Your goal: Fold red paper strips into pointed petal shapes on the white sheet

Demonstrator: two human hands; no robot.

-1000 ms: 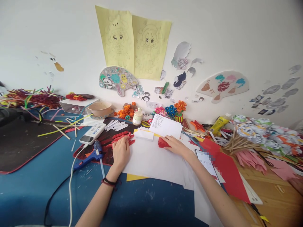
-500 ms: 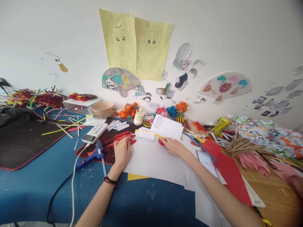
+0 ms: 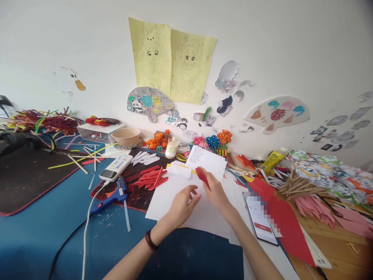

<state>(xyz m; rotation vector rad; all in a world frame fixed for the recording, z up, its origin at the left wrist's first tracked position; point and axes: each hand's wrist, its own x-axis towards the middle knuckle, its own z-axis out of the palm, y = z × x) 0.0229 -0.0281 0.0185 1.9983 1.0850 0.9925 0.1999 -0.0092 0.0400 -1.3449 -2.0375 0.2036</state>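
My right hand (image 3: pixel 215 191) is closed on a folded red paper piece (image 3: pixel 201 175), raised above the white sheets. My left hand (image 3: pixel 183 204) hovers over the white paper (image 3: pixel 163 198) with fingers apart and curled, nothing visible in it. A pile of folded red paper strips (image 3: pixel 150 178) lies left of the sheets on a dark mat. Between the pile and my right hand is a small folded white paper (image 3: pixel 179 171). Behind them stands a white card with handwriting (image 3: pixel 204 159).
A blue glue gun (image 3: pixel 116 193) and a white power strip (image 3: pixel 115 168) with cables lie at left. Right of the sheets are a phone (image 3: pixel 262 223) and red paper (image 3: pixel 287 225). A bottle (image 3: pixel 171 148) and paper flowers stand at the back.
My left hand has left the red pile and moved right, toward my right hand. My right hand has lifted the red piece. The view has shifted slightly.
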